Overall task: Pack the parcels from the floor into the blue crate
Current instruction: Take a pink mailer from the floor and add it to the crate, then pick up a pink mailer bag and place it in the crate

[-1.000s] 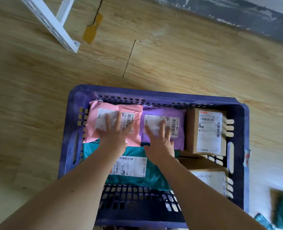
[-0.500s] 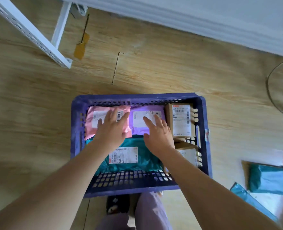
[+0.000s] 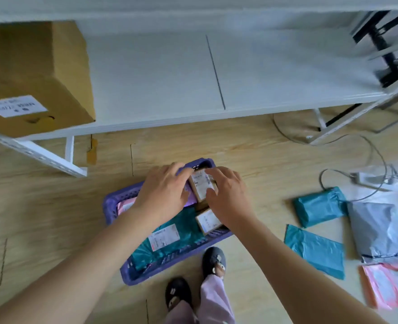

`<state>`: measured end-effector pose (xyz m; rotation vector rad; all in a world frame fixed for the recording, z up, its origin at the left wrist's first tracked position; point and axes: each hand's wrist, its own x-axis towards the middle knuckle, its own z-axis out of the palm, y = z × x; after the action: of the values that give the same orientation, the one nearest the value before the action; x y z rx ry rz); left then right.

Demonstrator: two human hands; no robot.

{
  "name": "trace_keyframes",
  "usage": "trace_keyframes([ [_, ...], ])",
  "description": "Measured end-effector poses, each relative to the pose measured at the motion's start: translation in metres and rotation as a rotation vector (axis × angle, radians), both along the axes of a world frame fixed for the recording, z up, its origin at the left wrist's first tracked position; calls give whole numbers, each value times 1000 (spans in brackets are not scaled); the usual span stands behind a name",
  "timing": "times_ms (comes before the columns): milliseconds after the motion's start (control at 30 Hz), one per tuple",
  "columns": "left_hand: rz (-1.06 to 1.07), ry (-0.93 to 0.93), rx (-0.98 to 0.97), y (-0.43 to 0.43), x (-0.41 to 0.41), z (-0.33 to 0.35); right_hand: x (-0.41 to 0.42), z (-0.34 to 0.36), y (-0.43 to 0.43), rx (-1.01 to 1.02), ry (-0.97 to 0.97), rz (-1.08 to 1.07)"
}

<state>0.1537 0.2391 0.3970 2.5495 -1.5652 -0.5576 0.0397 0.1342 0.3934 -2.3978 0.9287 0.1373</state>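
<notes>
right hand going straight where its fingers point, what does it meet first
Likely the labelled cardboard box in the blue crate; fingertips of the right hand look almost on it, depth unclear.

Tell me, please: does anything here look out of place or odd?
Nothing looks spilled or torn. The blue crate sits askew to the floor planks. Right of it, a bulky teal parcel, a flat teal mailer, a grey bag and pink mailers lie loose beside a corded power strip.
</notes>
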Motion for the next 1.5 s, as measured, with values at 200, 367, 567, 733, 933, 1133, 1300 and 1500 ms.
trace_keyframes([
  [200,-182,-42,-14,-38,-60,104,-89,101,-19,-58,-40,-161],
  [367,-319,1,-43,-81,-140,169,-179,164,-36,-87,-84,-359],
  [567,-501,17,-62,-120,-264,222,-309,214,-51,-112,-116,-581],
  [733,-603,36,-46,-141,-376,239,-443,228,-58,-113,-88,-695],
  [933,-677,74,-19,-179,-527,232,-605,228,-71,-104,14,-840],
  [1133,-675,123,25,-216,-654,218,-725,212,-95,-64,4,-893],
  [1300,-667,137,75,-247,-719,203,-787,202,-127,-29,18,-923],
  [1500,-631,176,118,-296,-763,180,-836,180,-171,52,13,-970],
])
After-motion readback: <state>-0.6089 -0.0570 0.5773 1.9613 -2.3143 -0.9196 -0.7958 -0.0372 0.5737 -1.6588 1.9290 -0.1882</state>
